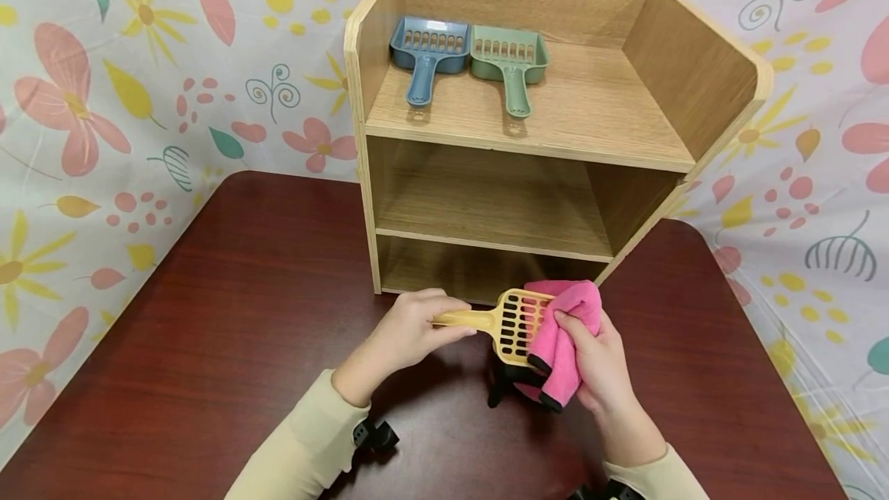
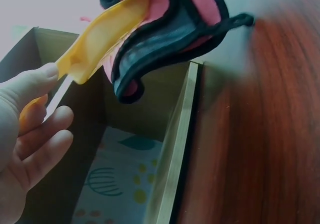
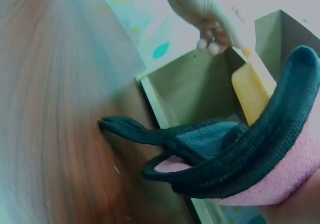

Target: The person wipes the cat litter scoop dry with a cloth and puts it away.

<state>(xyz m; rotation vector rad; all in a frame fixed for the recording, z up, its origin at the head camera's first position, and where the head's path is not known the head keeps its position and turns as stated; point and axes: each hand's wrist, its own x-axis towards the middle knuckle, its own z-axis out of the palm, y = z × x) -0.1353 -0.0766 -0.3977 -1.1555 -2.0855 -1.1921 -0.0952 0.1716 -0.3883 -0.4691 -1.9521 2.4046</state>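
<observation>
A yellow litter scoop [image 1: 515,328] with a slotted head is held up above the table. My left hand [image 1: 410,330] grips its handle between thumb and fingers; the left wrist view shows the same hand [image 2: 30,119] with some fingers loosely bent below the handle. Around the far end of the scoop's head is a pink cloth [image 1: 566,338] with black edging. My right hand [image 1: 604,361] holds that cloth against the scoop, thumb on top. In the right wrist view the cloth [image 3: 250,159] hides most of the scoop's head and the right fingers.
Behind the hands stands a wooden shelf unit [image 1: 531,146] with stacked levels. On its top level a blue litter scoop [image 1: 425,60] and a green litter scoop [image 1: 512,68] sit side by side. The dark red table [image 1: 208,330] lies below, with a flower-patterned sheet [image 1: 174,60] around it.
</observation>
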